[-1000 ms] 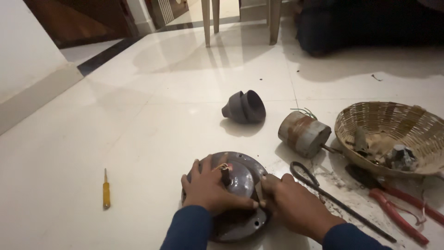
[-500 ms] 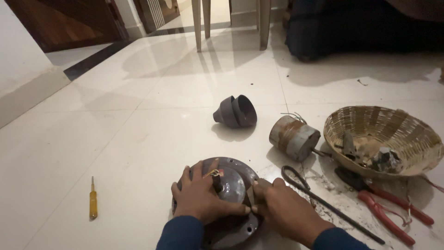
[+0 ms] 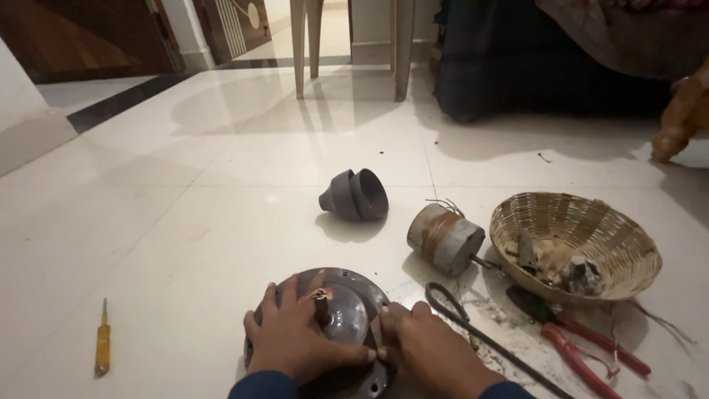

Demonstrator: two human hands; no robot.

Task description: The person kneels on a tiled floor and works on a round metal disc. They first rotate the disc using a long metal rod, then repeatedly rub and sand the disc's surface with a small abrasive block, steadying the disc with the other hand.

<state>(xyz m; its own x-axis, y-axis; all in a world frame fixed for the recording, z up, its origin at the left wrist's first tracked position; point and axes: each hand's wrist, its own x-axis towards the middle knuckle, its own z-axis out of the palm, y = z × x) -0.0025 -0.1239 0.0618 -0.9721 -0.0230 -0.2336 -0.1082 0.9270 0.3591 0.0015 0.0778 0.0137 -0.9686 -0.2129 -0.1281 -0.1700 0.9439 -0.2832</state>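
We have the round, dark metal motor housing (image 3: 336, 329) flat on the glossy white tiled floor (image 3: 185, 222) directly before us, both hands pressed on it: the left hand (image 3: 299, 341) spreads over the dome beside the short shaft with its copper wire ends (image 3: 319, 298), the right hand (image 3: 432, 347) clamps the rim, probably to steady it, though its fingertips are partly hidden. Laid within reach are the grey flared plastic cup (image 3: 356, 196), rusty cylindrical winding (image 3: 445, 238), woven basket (image 3: 583, 222), red-handled pliers (image 3: 583, 351) and yellow screwdriver (image 3: 103, 347).
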